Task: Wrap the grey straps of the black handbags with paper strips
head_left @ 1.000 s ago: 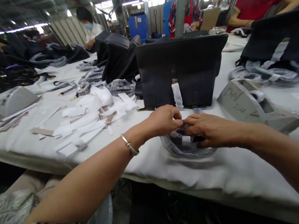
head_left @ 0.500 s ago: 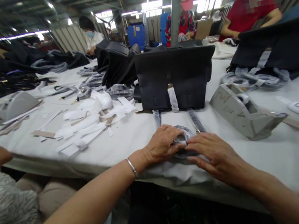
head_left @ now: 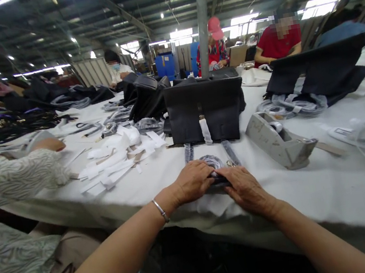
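Note:
At the table's near edge, a coiled bag strap (head_left: 213, 161) in clear plastic wrap lies in front of a black bag (head_left: 185, 114). My left hand (head_left: 193, 180), with a silver bangle at the wrist, is closed on the coil's left side. From the right, my right hand (head_left: 246, 186) grips the near side of the coil, its fingertips close to those of my left hand. The fingers cover part of the strap. Two plastic-wrapped ends (head_left: 230, 152) stretch from under the bag towards the coil, the right one with a metal clasp. White wrapping covers the bag's front tab (head_left: 205, 131).
A grey tape dispenser (head_left: 278, 145) stands right of my hands. Paper strips (head_left: 110, 168) are heaped to the left. Another black bag (head_left: 316, 73) with coiled straps is at the right. A co-worker's patterned sleeve (head_left: 16, 177) reaches over the table at left.
My view has tilted up and turned slightly right. Both hands stay at the coil, the right now closer around it. The co-worker's arm at left has reached forward over the table.

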Tool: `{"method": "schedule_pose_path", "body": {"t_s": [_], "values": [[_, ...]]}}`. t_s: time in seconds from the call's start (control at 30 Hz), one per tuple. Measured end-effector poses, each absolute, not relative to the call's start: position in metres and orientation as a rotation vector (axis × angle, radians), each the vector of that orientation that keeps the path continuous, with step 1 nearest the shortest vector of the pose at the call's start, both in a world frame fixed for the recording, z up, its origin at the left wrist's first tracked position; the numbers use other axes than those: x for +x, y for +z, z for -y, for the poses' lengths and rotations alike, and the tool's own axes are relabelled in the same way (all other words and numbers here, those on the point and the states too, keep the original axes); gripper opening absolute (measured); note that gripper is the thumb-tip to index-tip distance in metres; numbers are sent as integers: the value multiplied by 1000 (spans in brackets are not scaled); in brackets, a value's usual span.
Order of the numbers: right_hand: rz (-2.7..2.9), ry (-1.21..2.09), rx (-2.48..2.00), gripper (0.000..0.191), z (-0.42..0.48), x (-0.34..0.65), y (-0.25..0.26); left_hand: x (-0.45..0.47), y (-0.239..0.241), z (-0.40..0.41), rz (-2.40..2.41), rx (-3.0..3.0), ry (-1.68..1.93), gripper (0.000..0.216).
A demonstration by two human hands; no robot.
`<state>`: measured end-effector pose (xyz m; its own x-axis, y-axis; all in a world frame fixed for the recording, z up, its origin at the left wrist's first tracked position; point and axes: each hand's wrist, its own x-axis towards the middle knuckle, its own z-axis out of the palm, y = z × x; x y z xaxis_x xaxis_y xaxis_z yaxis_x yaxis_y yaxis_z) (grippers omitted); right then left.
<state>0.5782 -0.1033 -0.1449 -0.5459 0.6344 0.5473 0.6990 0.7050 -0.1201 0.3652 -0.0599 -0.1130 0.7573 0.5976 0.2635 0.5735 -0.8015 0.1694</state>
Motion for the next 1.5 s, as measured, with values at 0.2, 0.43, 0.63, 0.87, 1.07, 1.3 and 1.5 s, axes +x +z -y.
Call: {"method": "schedule_pose_path", "body": {"t_s": [0.2,0.43,0.63,0.87,1.07,1.3,1.5], "values": [[2208,-272,-1054,39,111,580,-138,374,-113,64,-1092,2868,379,23],[2221,-175,-1018,6,108,585,-142,363,-111,72,-909,2783,397,27],[2163,-151,-1018,4,113,592,-139,362,-126,79,-949,2788,482,35],[2150,-306,-1208,9,122,605,-141,362,-132,79,-979,2758,573,32],[2261,-351,-1146,9,124,612,-123,361,-129,79,-925,2790,570,34],[2332,-233,-1129,8,123,611,-119,359,-128,80,-849,2782,610,31],[2271,-152,-1168,7,120,615,-138,361,-127,82,-854,2893,561,31]]}}
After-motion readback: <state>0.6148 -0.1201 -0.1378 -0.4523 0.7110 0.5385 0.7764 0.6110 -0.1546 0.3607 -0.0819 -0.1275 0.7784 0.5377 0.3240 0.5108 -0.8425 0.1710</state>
